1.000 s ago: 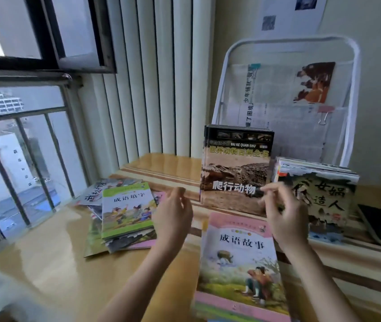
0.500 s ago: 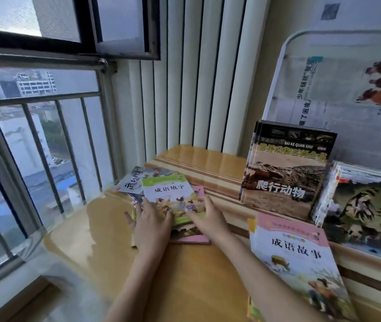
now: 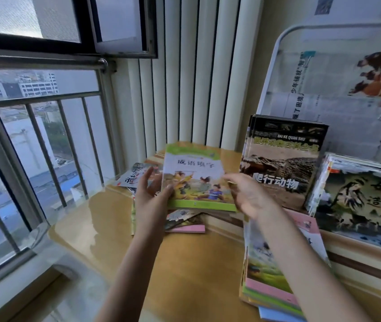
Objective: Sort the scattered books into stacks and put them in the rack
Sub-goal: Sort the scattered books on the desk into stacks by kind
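Head-camera view took in my whole corner at once. Behind everything stood the white rack [image 3: 275, 66], papers clipped across its frame, and against its foot leaned the reptile book [image 3: 282, 163] and the ink-painting books [image 3: 361, 196] just beside it, both upright. If I nudged either one while reaching over, I judged they could tip forward onto the wooden table [image 3: 105, 219].

Next in size was the sorted stack [image 3: 277, 270] lying flat under my right forearm, pink cover on top. It sat close to the near edge, and its layers looked stepped rather than square; a careless drop onto it might have pushed the lower books off.

At the far left lay the scattered pile [image 3: 184, 219], fanned and crooked, one grey cover poking out toward the window. Lifting from its top could have dragged the loose ones below with it.

Smallest was the green-bordered book [image 3: 196, 180], raised off that pile and tilted toward me. My left hand [image 3: 152, 198] pinched its left edge, thumb on the cover and fingers behind. My right hand [image 3: 247, 194] was at the right edge, fingers curled narrow, though I could not tell whether it truly gripped or only touched. With such a light hold on a thin glossy cover, I reckoned it could bend or slip sideways as I carried it across.
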{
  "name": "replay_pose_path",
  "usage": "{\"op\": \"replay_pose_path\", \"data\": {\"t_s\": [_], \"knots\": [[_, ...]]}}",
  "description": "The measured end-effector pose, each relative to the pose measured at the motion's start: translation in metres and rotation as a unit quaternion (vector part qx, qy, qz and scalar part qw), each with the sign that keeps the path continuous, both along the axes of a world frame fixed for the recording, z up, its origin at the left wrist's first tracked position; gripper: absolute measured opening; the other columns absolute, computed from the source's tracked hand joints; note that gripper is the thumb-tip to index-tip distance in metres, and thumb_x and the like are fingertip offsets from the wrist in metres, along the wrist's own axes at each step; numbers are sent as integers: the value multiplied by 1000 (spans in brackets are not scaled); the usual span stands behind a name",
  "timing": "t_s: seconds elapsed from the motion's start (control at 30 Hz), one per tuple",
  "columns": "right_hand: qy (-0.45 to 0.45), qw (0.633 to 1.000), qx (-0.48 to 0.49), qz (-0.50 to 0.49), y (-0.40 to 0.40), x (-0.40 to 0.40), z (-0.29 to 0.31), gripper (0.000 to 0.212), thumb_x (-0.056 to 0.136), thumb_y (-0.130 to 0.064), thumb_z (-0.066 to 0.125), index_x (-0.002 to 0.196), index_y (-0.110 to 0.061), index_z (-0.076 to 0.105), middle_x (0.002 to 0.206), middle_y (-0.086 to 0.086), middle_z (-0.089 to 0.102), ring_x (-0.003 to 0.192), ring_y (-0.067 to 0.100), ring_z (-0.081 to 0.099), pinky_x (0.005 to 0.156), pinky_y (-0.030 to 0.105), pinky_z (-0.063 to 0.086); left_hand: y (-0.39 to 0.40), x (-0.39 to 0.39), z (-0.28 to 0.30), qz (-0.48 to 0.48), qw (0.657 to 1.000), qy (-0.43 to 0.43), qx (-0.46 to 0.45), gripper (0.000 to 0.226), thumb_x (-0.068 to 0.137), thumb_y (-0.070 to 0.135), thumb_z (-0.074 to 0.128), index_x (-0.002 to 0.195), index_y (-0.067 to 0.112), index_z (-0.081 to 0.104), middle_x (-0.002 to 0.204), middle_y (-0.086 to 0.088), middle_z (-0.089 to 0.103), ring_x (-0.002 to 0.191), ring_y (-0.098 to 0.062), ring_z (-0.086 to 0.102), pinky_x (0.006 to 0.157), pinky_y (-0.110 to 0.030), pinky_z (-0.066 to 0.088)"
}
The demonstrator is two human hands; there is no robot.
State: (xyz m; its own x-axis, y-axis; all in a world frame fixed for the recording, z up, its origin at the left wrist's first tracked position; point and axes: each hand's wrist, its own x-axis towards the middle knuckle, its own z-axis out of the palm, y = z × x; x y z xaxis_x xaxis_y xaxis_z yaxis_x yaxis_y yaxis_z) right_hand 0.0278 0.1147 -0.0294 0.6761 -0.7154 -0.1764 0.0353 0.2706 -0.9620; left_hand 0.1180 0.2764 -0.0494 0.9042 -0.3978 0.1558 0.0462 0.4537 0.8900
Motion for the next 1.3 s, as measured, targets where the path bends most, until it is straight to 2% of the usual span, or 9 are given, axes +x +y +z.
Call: {"op": "replay_pose_path", "data": {"t_s": [0.13,0.27,0.37,0.43,0.5,0.57,0.77,0.93,1.3], "knots": [[124,967,-201,-92,-12,-68,20,15,87,-22,63,98,-19,54,91,1,63,82,17,62,81,38,51,-18,-51,19,-88,995,48,32,51,85,-13,53,122,21,53,117,-1,64,92,-18,68,66,-31,56],[202,930,-259,-166,-21,-136,12,29,91,-30,58,109,-11,45,86,2,55,72,20,59,64,35,46,-37,-111,1,-199,963,84,160,34,86,-7,49,103,20,61,96,5,66,78,-18,64,65,-30,53],[323,896,-287,-105,-22,-163,-20,42,95,-24,51,130,-10,32,105,1,52,75,18,55,54,25,42,-44,-133,-37,-172,901,-173,359,30,80,24,47,103,22,65,103,4,70,102,-23,61,87,-33,48],[386,867,-314,-23,-17,-167,-46,57,100,-24,40,148,-10,12,126,10,44,104,21,55,76,20,50,-43,-135,-52,-128,821,-308,464,47,77,43,37,115,28,61,110,3,68,111,-25,54,90,-32,45],[403,847,-347,-15,-17,-164,-59,61,102,-23,33,151,-12,0,157,12,9,145,24,13,116,32,19,-41,-129,-52,-135,824,-316,451,47,83,45,44,126,30,57,120,3,65,112,-23,54,90,-29,43],[426,813,-396,-32,-17,-156,-50,65,100,-19,38,151,-14,-3,159,9,-9,146,25,-9,118,42,0,-38,-114,-46,-125,849,-306,413,49,90,32,56,137,23,48,129,4,59,107,-17,57,90,-25,42],[358,773,-523,34,-1,-78,-4,60,99,-23,43,151,-16,13,156,6,21,141,24,26,117,45,17,-25,11,-49,147,845,-289,425,43,90,18,55,131,4,52,131,-15,56,124,-33,46,106,-43,34],[366,746,-540,134,2,19,-5,50,98,-35,39,143,-14,32,143,9,44,112,26,53,103,45,38,-8,116,-56,205,843,-164,470,66,91,37,56,138,-4,36,141,-26,41,132,-41,35,110,-51,29],[335,781,-516,111,-6,125,-88,54,99,-39,35,148,-16,26,155,5,24,142,23,23,117,41,21,-18,236,-79,168,765,-160,601,75,66,71,62,114,14,52,116,-13,64,114,-32,55,107,-52,30]]}}
